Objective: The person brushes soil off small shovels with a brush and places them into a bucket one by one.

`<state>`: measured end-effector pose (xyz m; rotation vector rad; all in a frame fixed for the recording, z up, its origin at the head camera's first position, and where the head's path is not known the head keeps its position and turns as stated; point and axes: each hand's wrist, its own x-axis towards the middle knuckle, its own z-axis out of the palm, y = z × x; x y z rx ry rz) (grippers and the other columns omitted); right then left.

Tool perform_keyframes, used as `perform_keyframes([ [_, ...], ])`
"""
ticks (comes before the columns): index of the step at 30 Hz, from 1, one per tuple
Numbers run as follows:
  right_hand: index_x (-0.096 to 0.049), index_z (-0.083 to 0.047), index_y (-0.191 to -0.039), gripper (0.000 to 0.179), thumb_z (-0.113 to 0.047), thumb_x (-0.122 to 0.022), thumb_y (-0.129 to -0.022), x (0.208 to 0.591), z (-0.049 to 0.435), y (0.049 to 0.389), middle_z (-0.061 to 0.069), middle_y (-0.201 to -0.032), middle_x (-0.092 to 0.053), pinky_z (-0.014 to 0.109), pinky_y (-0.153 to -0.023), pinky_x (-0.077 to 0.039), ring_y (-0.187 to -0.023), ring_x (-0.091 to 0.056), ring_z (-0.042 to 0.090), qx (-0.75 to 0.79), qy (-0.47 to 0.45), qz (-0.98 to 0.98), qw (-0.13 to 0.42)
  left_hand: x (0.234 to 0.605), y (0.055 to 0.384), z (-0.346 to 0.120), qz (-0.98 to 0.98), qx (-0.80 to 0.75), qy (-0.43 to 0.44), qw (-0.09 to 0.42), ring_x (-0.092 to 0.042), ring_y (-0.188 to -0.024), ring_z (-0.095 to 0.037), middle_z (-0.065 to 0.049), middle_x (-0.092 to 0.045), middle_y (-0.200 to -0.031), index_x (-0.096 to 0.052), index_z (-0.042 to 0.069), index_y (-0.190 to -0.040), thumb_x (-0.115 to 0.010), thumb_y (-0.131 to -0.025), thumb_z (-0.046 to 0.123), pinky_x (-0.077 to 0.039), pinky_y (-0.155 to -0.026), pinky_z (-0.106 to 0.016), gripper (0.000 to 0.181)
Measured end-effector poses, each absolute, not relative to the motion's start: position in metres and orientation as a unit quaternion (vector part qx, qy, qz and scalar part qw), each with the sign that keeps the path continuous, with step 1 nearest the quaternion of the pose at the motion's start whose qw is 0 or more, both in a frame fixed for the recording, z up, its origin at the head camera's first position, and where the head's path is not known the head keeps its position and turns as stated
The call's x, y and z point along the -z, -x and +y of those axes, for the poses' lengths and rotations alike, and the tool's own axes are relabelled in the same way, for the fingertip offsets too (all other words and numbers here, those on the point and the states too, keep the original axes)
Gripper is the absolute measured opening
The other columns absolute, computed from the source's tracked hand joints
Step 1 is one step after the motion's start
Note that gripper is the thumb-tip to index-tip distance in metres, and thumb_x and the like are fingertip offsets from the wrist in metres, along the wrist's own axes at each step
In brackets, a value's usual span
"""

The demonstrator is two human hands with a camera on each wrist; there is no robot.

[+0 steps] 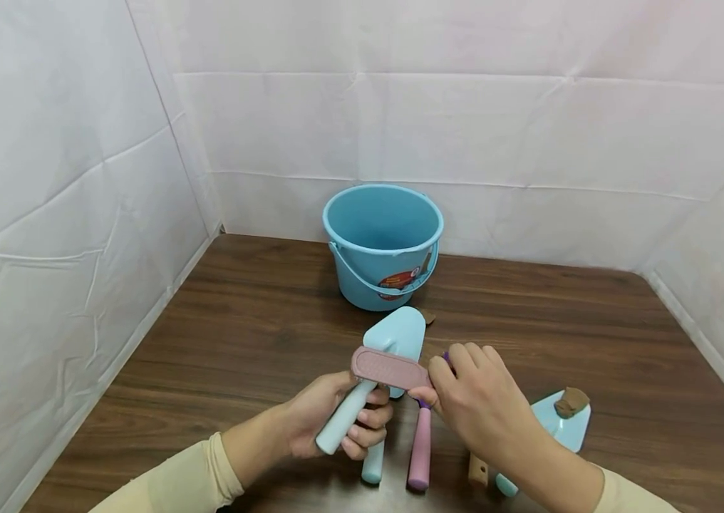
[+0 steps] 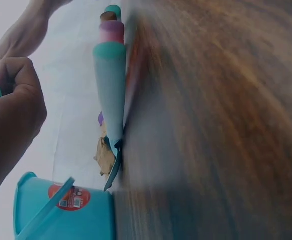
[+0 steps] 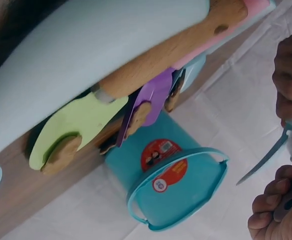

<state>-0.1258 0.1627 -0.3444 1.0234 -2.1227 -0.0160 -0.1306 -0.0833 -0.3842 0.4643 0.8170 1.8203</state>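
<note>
White cloth, creased and seamed, forms the left wall [image 1: 67, 185] beside a dark wood-grained table [image 1: 253, 306]. Over the table's near part, the left hand [image 1: 304, 420] has its fingers curled firmly round the smooth, rounded handle of a pale-blue garden trowel [image 1: 344, 419]. That trowel is held up in front of the bucket, handle slanting towards the person and curved blade pointing away — a hold that seems meant to steady the blade end. Across its neck lies a flat, oblong mauve brush or scraper [image 1: 390, 367], its upper face finely textured; its underside is hidden, so I cannot tell whether it touches the trowel.

Behind stands an upright blue plastic bucket [image 1: 375, 269], tapered, with a red label and its bail hanging down in front; perhaps it sits back there to leave working room. Below the held trowel, a second pale-blue trowel [image 1: 373, 463] lies beside a purple-bladed, pink-handled trowel [image 1: 421, 449], handles facing the person, probably for easy picking up.

Next, the right hand [image 1: 480, 392] closes thumb and bent fingers on the mauve tool's near end, leaving no visible gap. Further right come a wooden-handled trowel with a lime-green blade [image 3: 93, 117] and another pale-blue trowel [image 1: 564, 433] — a rough, matte brown lump [image 1: 571, 402] rests on its glossy blade.
</note>
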Motion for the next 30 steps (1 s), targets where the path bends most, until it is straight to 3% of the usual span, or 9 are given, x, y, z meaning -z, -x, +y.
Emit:
perform_keyframes([
  [10, -0.038, -0.01, -0.068, 0.06, -0.052, -0.026, -0.109, 0.35, 0.166, 0.127, 0.002, -0.064, -0.026, 0.028, -0.053, -0.018, -0.055, -0.018, 0.014, 0.016, -0.375, -0.847, 0.377, 0.386, 0.127, -0.08, 0.326, -0.766, -0.197, 0.518, -0.028, -0.06, -0.004, 0.007, -0.03, -0.075, -0.036, 0.021, -0.088, -0.021, -0.108, 0.053, -0.029, -0.055, -0.016, 0.04],
  [16, -0.035, -0.011, -0.067, 0.06, -0.052, -0.025, -0.109, 0.354, 0.18, 0.15, 0.001, -0.062, -0.025, 0.03, -0.049, -0.019, -0.051, -0.023, 0.016, 0.025, -0.34, -0.861, 0.379, 0.39, 0.127, -0.08, 0.339, -0.765, -0.205, 0.507, -0.028, -0.059, -0.005, 0.007, -0.03, -0.074, -0.035, 0.02, -0.088, -0.012, -0.106, 0.059, -0.029, -0.053, -0.016, 0.049],
  [22, -0.033, -0.01, -0.067, 0.06, -0.049, -0.018, -0.11, 0.358, 0.203, 0.174, 0.003, -0.059, -0.026, 0.033, -0.044, -0.022, -0.048, -0.026, 0.019, 0.018, -0.289, -0.882, 0.372, 0.393, 0.128, -0.082, 0.354, -0.763, -0.19, 0.507, -0.029, -0.059, -0.005, 0.006, -0.031, -0.074, -0.035, 0.019, -0.088, -0.014, -0.107, 0.059, -0.03, -0.053, -0.016, 0.049],
  [30, -0.04, -0.011, -0.069, 0.06, -0.053, -0.023, -0.109, 0.337, 0.175, 0.142, -0.001, -0.062, -0.027, 0.029, -0.049, -0.022, -0.053, -0.024, 0.014, -0.039, -0.335, -0.872, 0.355, 0.387, 0.133, -0.077, 0.357, -0.765, -0.184, 0.503, -0.029, -0.058, -0.005, 0.006, -0.031, -0.074, -0.036, 0.02, -0.087, -0.016, -0.107, 0.059, -0.029, -0.053, -0.017, 0.049],
])
